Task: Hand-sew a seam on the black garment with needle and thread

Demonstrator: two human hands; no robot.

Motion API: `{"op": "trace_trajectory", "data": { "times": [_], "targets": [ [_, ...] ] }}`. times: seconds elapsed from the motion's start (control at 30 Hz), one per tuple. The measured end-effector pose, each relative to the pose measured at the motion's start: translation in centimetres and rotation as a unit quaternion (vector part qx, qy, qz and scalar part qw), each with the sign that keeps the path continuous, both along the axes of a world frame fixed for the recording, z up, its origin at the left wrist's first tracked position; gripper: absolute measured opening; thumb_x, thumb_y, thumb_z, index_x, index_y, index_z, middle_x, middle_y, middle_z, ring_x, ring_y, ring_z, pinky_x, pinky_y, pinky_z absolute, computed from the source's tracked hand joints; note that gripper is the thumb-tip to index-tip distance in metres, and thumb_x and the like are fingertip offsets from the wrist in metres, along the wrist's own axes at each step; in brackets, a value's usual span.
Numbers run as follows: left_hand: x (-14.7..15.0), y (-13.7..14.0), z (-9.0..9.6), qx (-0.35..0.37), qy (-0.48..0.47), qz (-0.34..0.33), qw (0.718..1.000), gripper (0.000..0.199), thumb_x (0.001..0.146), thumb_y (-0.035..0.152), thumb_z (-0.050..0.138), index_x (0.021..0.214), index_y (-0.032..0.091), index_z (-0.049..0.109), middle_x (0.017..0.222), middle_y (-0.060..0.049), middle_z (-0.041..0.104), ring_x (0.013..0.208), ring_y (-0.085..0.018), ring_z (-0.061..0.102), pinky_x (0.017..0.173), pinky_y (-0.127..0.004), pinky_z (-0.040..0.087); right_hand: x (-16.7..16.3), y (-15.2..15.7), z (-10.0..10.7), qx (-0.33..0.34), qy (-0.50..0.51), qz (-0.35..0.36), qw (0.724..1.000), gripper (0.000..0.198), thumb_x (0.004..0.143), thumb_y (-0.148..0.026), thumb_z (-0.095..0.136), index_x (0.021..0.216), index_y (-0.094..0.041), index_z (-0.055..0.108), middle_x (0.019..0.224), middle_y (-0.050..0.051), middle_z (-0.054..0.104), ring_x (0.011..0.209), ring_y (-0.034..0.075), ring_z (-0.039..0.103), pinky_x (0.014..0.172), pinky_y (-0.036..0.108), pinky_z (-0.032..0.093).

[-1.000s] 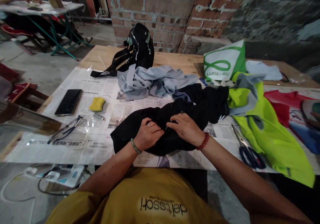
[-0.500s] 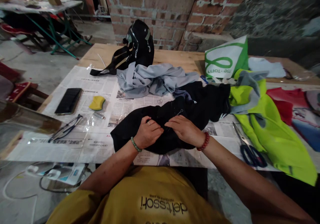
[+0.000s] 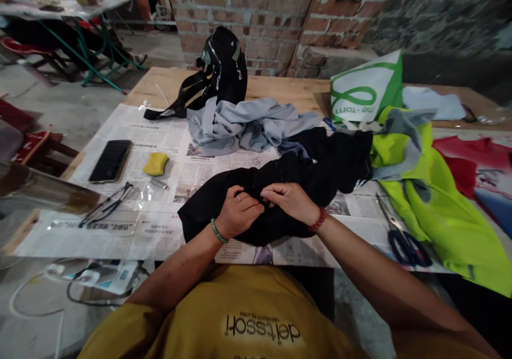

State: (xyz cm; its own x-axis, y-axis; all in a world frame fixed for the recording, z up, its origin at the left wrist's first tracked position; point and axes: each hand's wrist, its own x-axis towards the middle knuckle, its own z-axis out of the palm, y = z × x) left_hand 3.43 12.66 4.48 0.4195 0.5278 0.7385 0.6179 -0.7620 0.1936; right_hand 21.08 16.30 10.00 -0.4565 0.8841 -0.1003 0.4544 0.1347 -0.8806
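A black garment [image 3: 212, 188] lies bunched across the newspaper in front of me. My left hand [image 3: 240, 209], with a ring and a green bead bracelet, is closed on a fold of this cloth. Close beside it, thumb and fingers pinched together, is my right hand [image 3: 290, 201], wearing a red bead bracelet. What sits in that pinch is too small to make out. Both hands rest at the middle of the garment, fingertips nearly touching. A pair of scissors [image 3: 402, 236] lies to the right.
Newspaper [image 3: 96, 241] covers much of the wooden table. At left lie a phone [image 3: 111, 160], a yellow sponge [image 3: 156, 163], and glasses [image 3: 108, 204] by a brown bottle [image 3: 48, 188]. Behind are grey cloth [image 3: 248, 124], a black bag [image 3: 228, 65] and a green-white bag [image 3: 364, 89]; right, a neon-yellow garment [image 3: 452, 225].
My right hand's fingers have curled into a tighter pinch near the left fingertips. The small loop seen above the right hand no longer shows. My left hand has barely moved.
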Motion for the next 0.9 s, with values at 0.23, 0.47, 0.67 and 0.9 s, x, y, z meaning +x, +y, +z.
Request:
{"op": "trace_trajectory", "data": {
  "times": [0.23, 0.47, 0.67, 0.9],
  "targets": [
    [-0.1, -0.1, 0.0, -0.021, 0.01, 0.0, 1.0, 0.013, 0.085, 0.017, 0.055, 0.083, 0.024, 0.066, 0.077, 0.003, 0.069, 0.071, -0.01, 0.057, 0.094, -0.037, 0.031, -0.2, -0.1, -0.5, 0.235, -0.123, 0.024, 0.964, 0.034, 0.089, -0.027, 0.044, 0.056, -0.017, 0.041, 0.054, -0.003, 0.043, 0.052, 0.008, 0.04, 0.053, 0.022, 0.029],
    [0.2, -0.3, -0.3, -0.026, 0.014, -0.007, 1.0, 0.017, 0.085, 0.013, 0.052, 0.087, 0.025, 0.066, 0.08, 0.003, 0.07, 0.073, -0.01, 0.058, 0.095, -0.037, 0.03, -0.2, -0.2, -0.7, 0.22, -0.118, 0.046, 0.967, 0.035, 0.089, -0.026, 0.044, 0.055, -0.018, 0.037, 0.053, -0.004, 0.04, 0.051, 0.008, 0.038, 0.053, 0.021, 0.028],
    [0.3, -0.2, -0.1, -0.008, -0.03, 0.031, 0.999, 0.014, 0.085, 0.013, 0.053, 0.083, 0.021, 0.065, 0.077, 0.002, 0.069, 0.07, -0.01, 0.058, 0.092, -0.037, 0.034, -0.4, -0.7, -1.1, 0.211, -0.126, 0.069, 0.967, 0.035, 0.089, -0.024, 0.044, 0.055, -0.017, 0.041, 0.053, -0.003, 0.043, 0.051, 0.007, 0.04, 0.052, 0.021, 0.028],
    [-0.1, 0.1, 0.6, -0.097, -0.049, 0.025, 0.994, 0.009, 0.083, 0.02, 0.057, 0.081, 0.021, 0.066, 0.079, 0.0, 0.069, 0.077, -0.013, 0.061, 0.09, -0.038, 0.036, 0.6, -0.5, 0.7, 0.274, -0.095, 0.066, 0.955, 0.024, 0.092, -0.023, 0.04, 0.094, -0.02, 0.063, 0.09, 0.005, 0.065, 0.078, 0.013, 0.06, 0.069, 0.026, 0.046]
  ]
}}
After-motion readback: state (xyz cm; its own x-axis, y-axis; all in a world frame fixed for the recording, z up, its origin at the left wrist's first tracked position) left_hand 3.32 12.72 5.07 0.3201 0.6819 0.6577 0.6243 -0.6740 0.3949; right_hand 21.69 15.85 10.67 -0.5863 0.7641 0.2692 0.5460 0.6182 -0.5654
